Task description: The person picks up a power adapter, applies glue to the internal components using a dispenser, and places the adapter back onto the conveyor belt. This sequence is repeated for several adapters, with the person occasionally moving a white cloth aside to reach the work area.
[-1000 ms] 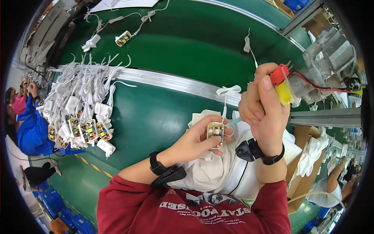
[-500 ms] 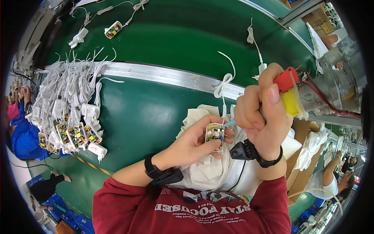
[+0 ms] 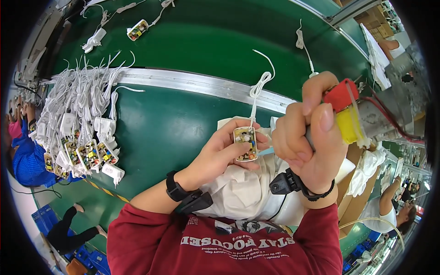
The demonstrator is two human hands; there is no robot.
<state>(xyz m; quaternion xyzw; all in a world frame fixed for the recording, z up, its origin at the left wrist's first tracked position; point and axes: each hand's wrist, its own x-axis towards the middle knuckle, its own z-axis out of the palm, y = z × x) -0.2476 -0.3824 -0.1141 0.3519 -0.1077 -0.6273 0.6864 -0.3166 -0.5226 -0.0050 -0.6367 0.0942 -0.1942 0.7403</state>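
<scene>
The green belt (image 3: 192, 32) has slid the cable pile (image 3: 78, 123) further left of you. Your right hand (image 3: 311, 142), fist closed round the screwdriver (image 3: 343, 114), has come closer in; your left hand (image 3: 220, 156) still pinches the open adapter (image 3: 245, 143) over the white cloth (image 3: 238, 192), so you're mid-fastening.

Tool's tip hidden behind the right hand (image 3: 305, 146) at three o'clock, lower edge of the small open adapter (image 3: 245, 143) covered by left hand (image 3: 220, 158) fingers, pile of white adapters (image 3: 78, 137) at nine o'clock too tangled to count, neighbouring workers cut off at the rim.
</scene>
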